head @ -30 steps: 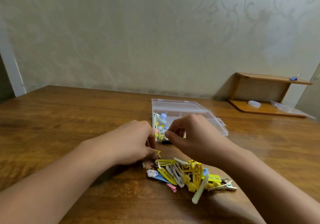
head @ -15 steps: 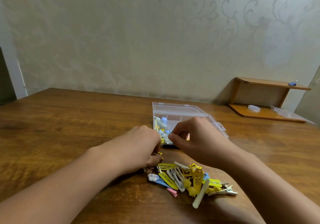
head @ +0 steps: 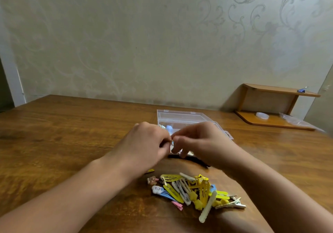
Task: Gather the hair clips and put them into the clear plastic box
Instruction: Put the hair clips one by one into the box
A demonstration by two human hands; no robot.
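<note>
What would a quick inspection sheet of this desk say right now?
Surface: wooden table, bare apart from the items below.
Job's things: clear plastic box open, a few clips inside; pile of hair clips lies loose in front of it.
Clutter: black strip beside the box, hard to identify.
Grippers: left hand and right hand meet fingertip to fingertip over the box; what they pinch is hidden.
Cables: nothing seen.
Surroundings: patterned wall; small wooden shelf at the far right.

The left hand (head: 144, 144) and right hand (head: 200, 142) are meeting fingertip to fingertip. Both are curling their fingers inward. Forearms are angling in from below.
</note>
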